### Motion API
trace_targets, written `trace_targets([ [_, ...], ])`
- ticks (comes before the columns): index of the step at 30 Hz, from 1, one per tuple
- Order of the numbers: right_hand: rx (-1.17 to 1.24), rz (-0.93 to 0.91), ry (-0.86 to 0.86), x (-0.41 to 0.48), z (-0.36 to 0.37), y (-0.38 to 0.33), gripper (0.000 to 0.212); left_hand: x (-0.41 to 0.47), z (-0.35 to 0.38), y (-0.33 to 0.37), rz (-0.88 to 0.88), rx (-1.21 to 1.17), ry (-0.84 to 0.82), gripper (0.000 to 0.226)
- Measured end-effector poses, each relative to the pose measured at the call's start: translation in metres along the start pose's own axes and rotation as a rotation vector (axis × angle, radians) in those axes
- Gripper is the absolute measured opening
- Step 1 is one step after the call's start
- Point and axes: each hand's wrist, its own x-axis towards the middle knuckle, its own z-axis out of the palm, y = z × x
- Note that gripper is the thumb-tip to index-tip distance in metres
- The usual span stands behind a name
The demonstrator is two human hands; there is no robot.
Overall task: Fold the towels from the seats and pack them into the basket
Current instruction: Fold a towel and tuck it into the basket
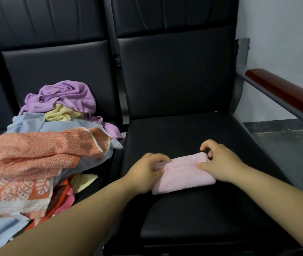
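Pink towel (182,172) lies lower centre of frame on right-hand seat (183,130), already folded to small thick rectangle. Left hand (145,172) pinches its left end, fingers curled over edge. Right hand (219,161) grips its right end, thumb on top, fingers curled round far corner. Fold looks near finished; packing not yet done. Basket not in view. Big heap of unfolded towels (45,145) at left of frame, on neighbouring seat: purple, yellow, blue, orange. Most of task seems left.

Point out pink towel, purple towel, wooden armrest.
pink towel (183,176), head view, middle of folded top
purple towel (67,95), head view, crumpled top of heap
wooden armrest (283,91), head view, mid top surface
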Motion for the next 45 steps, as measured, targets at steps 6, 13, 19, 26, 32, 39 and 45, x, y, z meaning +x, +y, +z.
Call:
trace_targets([
  [6, -0.238, -0.120, 0.115, -0.008, 0.014, -0.004, 0.034, -0.005, -0.002, 0.011, -0.017, 0.046, -0.226, 0.049],
  [13, -0.142, 0.067, -0.101, -0.014, -0.009, -0.002, 0.014, -0.016, 0.008, 0.020, -0.058, 0.129, -0.201, 0.054],
  [19, 0.029, 0.126, -0.227, -0.006, -0.013, -0.009, 0.032, -0.019, 0.017, 0.023, -0.068, 0.190, -0.155, 0.049],
  [26, 0.075, 0.151, -0.329, -0.018, -0.022, -0.026, 0.037, -0.029, 0.011, 0.025, -0.062, 0.085, -0.107, 0.047],
  [32, 0.280, -0.113, 0.001, -0.069, -0.118, -0.024, 0.037, -0.040, -0.008, 0.100, 0.134, -0.160, 0.073, 0.046],
  [39, 0.289, -0.026, 0.383, -0.208, -0.186, 0.136, 0.036, -0.038, 0.122, 0.244, 0.425, 0.012, -0.304, 0.048],
  [45, 0.315, 0.362, 0.408, -0.304, -0.127, 0.298, 0.030, -0.040, 0.305, 0.286, 0.495, 0.310, -0.789, 0.046],
])
